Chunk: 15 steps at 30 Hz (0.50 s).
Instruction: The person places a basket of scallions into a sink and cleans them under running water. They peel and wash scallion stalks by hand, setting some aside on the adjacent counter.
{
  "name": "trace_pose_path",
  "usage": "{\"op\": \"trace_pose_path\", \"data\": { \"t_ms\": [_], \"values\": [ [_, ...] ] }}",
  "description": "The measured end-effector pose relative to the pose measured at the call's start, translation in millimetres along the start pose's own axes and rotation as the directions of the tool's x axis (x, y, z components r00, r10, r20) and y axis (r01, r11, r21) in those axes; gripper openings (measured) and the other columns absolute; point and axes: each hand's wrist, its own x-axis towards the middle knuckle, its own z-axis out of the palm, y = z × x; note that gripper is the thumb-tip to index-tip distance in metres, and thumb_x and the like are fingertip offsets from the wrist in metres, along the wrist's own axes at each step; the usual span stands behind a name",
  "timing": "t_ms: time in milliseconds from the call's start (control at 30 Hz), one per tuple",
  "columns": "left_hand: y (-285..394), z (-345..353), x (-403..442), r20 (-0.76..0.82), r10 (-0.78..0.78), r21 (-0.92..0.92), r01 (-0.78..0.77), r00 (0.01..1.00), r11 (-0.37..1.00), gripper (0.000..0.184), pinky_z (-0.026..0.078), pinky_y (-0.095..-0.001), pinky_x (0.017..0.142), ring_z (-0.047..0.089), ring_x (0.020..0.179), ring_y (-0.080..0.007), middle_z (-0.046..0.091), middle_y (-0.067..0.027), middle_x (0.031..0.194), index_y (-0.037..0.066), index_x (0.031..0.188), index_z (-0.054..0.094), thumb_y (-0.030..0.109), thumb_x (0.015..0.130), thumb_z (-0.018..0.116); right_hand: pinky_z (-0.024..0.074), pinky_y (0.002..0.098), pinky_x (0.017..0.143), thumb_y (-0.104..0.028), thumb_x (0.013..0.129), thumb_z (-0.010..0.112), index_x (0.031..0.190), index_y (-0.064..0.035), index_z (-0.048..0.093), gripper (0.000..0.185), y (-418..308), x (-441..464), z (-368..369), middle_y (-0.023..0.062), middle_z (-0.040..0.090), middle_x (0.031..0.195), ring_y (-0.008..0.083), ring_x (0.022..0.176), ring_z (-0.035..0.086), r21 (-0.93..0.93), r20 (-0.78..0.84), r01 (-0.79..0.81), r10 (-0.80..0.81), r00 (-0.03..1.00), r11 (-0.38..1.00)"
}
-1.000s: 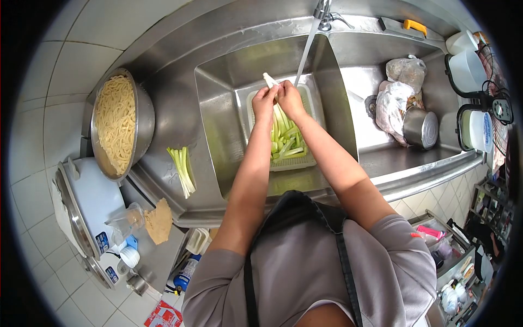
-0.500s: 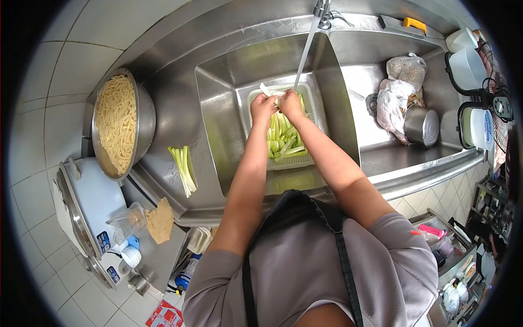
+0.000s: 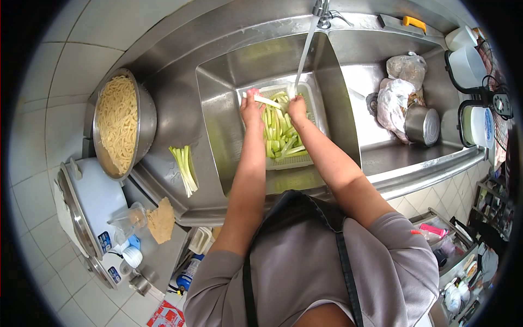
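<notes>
Two blue labels, illegible. One basket in sink; its stalks overlap, uncountable. Left hand pinches one pale stalk above; right hand, near water: grip cannot be determined.

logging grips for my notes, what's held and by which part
The left hand holds a pale stalk by one end; whether the right hand grips anything is unclear.

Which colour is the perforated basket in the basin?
The perforated basket is off-white; the head view shows it best.
</notes>
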Motion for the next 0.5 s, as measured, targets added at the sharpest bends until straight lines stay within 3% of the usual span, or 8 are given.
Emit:
{"op": "trace_pose_path", "data": {
  "t_ms": [133, 200, 233, 333, 367, 433, 500],
  "values": [
    [11, -10, 2, -0.006, 0.026, -0.061, -0.027, 1.0, 0.998, 0.032, 0.04, -0.0379, 0.078, 0.05, 0.099, -0.0231, 0.051, -0.0083, 0.108, 0.007, 0.105, 0.046, 0.033, 0.085, 0.044, 0.0428, 0.0395, 0.071, -0.006, 0.07, 0.047, 0.08, 0.0004, 0.055, 0.014, 18, -3, -13, 0.0231, 0.057, 0.081, 0.0359, 0.081, 0.054, -0.319, 0.087, 0.092, -0.067, 0.994, 0.943],
    [17, -17, 5, -0.088, 0.114, -0.097, -0.122, 0.99, 0.988, 0.032, 0.04, -0.0392, 0.08, 0.05, 0.099, -0.0243, 0.05, -0.0105, 0.108, 0.005, 0.105, 0.045, 0.031, 0.085, 0.044, 0.0435, 0.0392, 0.072, -0.006, 0.069, 0.049, 0.08, -0.0007, 0.056, 0.014, 28, -2, -20, 0.0226, 0.057, 0.081, 0.035, 0.082, 0.055, -0.452, 0.133, 0.112, -0.058, 0.989, 0.885],
    [22, -19, 8, -0.13, 0.145, -0.104, -0.159, 0.981, 0.982, 0.032, 0.04, -0.039, 0.081, 0.05, 0.098, -0.0245, 0.05, -0.0108, 0.108, 0.005, 0.105, 0.045, 0.03, 0.086, 0.044, 0.0412, 0.0369, 0.079, -0.006, 0.069, 0.049, 0.083, -0.0015, 0.058, 0.017, 31, 1, -24, 0.021, 0.057, 0.089, 0.032, 0.09, 0.054, -0.535, 0.204, 0.045, 0.078, 0.976, 0.844],
    [33, -22, 9, -0.129, 0.182, -0.053, -0.19, 0.975, 0.98, 0.031, 0.041, -0.0372, 0.08, 0.051, 0.097, -0.0241, 0.051, -0.0108, 0.107, 0.004, 0.106, 0.045, 0.028, 0.086, 0.044, 0.0422, 0.0374, 0.078, -0.011, 0.074, 0.046, 0.091, -0.0002, 0.058, 0.023, 26, -10, -43, 0.0221, 0.055, 0.094, 0.0347, 0.089, 0.053, -0.717, 0.622, 0.494, 0.133, 0.771, 0.492],
    [34, -21, 8, -0.091, 0.16, -0.011, -0.162, 0.983, 0.987, 0.031, 0.042, -0.0367, 0.079, 0.051, 0.096, -0.0235, 0.051, -0.0106, 0.106, 0.004, 0.106, 0.046, 0.028, 0.085, 0.045, 0.0416, 0.0352, 0.081, -0.013, 0.074, 0.049, 0.094, 0.0, 0.057, 0.025, 44, -4, -29, 0.0207, 0.055, 0.097, 0.033, 0.09, 0.053, -0.677, 0.622, 0.553, -0.023, 0.782, 0.486],
    [31, -19, 5, -0.015, 0.096, 0.045, -0.096, 0.995, 0.994, 0.032, 0.042, -0.0355, 0.078, 0.052, 0.094, -0.0225, 0.051, -0.0105, 0.106, 0.004, 0.107, 0.047, 0.027, 0.085, 0.046, 0.0417, 0.0336, 0.079, -0.014, 0.073, 0.054, 0.096, 0.0, 0.057, 0.027, 0, -25, -27, 0.0209, 0.054, 0.098, 0.0317, 0.09, 0.053, -0.477, 0.497, 0.557, -0.313, 0.809, 0.68],
    [23, -17, 3, 0.062, 0.019, 0.081, -0.024, 0.998, 0.996, 0.033, 0.043, -0.0341, 0.076, 0.052, 0.092, -0.0216, 0.052, -0.0105, 0.105, 0.004, 0.107, 0.048, 0.026, 0.084, 0.048, 0.0428, 0.03, 0.072, -0.015, 0.073, 0.058, 0.099, 0.0004, 0.056, 0.031, -34, -25, -13, 0.017, 0.058, 0.09, 0.0249, 0.08, 0.056, -0.136, 0.434, 0.506, -0.408, 0.803, 0.852]
  ]
}}
